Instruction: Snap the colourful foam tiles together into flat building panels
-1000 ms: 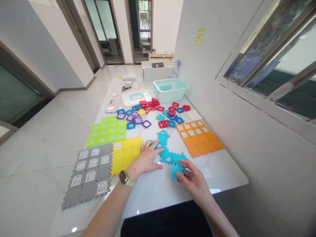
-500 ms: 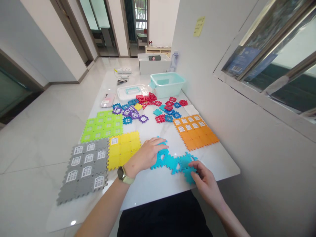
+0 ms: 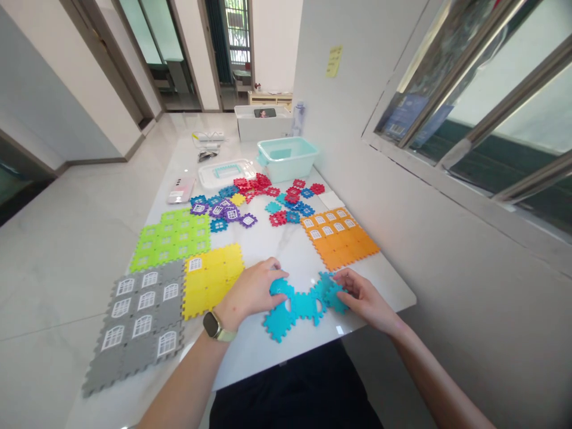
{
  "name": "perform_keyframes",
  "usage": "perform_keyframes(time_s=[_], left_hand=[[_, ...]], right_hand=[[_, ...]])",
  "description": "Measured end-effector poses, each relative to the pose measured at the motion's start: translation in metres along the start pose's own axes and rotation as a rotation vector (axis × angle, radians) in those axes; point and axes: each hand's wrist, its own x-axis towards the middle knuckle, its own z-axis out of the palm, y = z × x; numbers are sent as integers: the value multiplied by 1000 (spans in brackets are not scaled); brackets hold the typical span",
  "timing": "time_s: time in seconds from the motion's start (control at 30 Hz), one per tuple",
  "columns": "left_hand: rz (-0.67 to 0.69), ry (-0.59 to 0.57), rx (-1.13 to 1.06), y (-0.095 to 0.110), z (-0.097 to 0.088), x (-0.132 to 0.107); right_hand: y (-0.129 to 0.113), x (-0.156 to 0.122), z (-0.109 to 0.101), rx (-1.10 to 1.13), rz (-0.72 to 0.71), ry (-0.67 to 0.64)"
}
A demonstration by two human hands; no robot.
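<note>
Several turquoise interlocking tiles [image 3: 306, 305] form a joined strip with notched edges near the table's front edge. My left hand [image 3: 257, 287] grips the strip's left part, thumb on top and fingers at its far edge. One turquoise tile [image 3: 279, 323] sticks out below that thumb, toward me. My right hand [image 3: 366, 300] pinches a turquoise tile [image 3: 335, 297] at the right end between thumb and fingers. This tile overlaps the one behind it; whether their teeth are locked I cannot tell.
Left of my hands lie joined panels: yellow [image 3: 210, 285], grey [image 3: 134, 363] and lime green [image 3: 172, 238]. An orange panel [image 3: 346, 247] is at the right, near the wall. Loose red, blue and purple tiles [image 3: 230, 213] lie farther back, before a mint tub [image 3: 288, 159] and its lid [image 3: 226, 173].
The turquoise strip has shifted, and its left end now points toward me instead of away. My left thumb now lies over it. The head view has swung to the right.
</note>
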Motion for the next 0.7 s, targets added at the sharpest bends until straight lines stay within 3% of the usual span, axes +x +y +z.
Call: perform_keyframes(time_s=[0.2, 0.37, 0.5, 0.7], left_hand=[[-107, -62, 31, 5, -3, -1], [-160, -150, 45, 8, -7, -5], [-134, -141, 70, 9, -8, -7], [-65, -100, 48, 4, -10, -5]], right_hand=[[3, -27, 5, 56, 93, -77], [6, -42, 19, -105, 126, 19], [6, -35, 23, -281, 76, 81], [3, -5, 24, -315, -79, 61]])
